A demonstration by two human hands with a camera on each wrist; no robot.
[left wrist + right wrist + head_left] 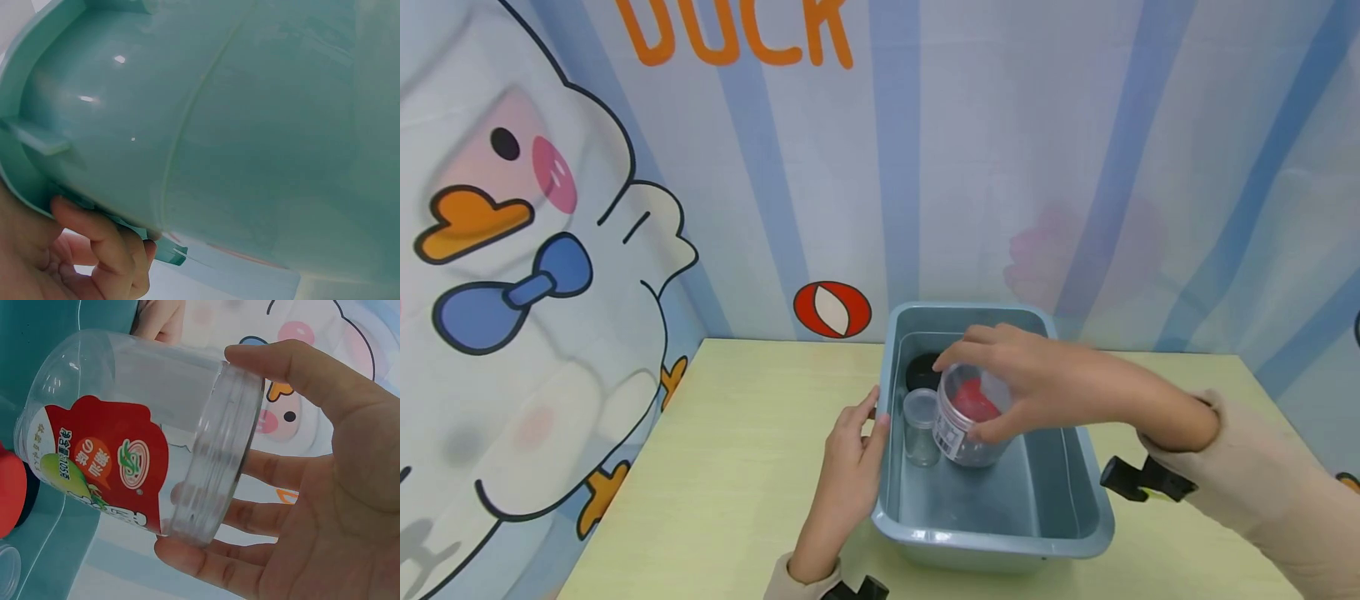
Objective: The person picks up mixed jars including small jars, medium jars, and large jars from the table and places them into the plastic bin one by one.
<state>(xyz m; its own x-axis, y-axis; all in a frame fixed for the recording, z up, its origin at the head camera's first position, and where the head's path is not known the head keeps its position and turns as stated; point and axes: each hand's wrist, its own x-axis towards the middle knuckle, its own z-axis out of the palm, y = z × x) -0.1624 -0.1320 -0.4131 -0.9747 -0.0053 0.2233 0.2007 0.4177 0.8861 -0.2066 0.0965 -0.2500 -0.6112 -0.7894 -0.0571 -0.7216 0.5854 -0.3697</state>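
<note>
R hand (1026, 379) clamped on jar (966, 421) from mouth end, jar tilted over bin (1075, 533), long axis slanting down-left. L hand (850, 467) fingers curled on bin's left rim.

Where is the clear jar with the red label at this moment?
In the head view, the right hand holds the clear jar tilted inside the grey-blue tub, right of a smaller clear jar.
</note>
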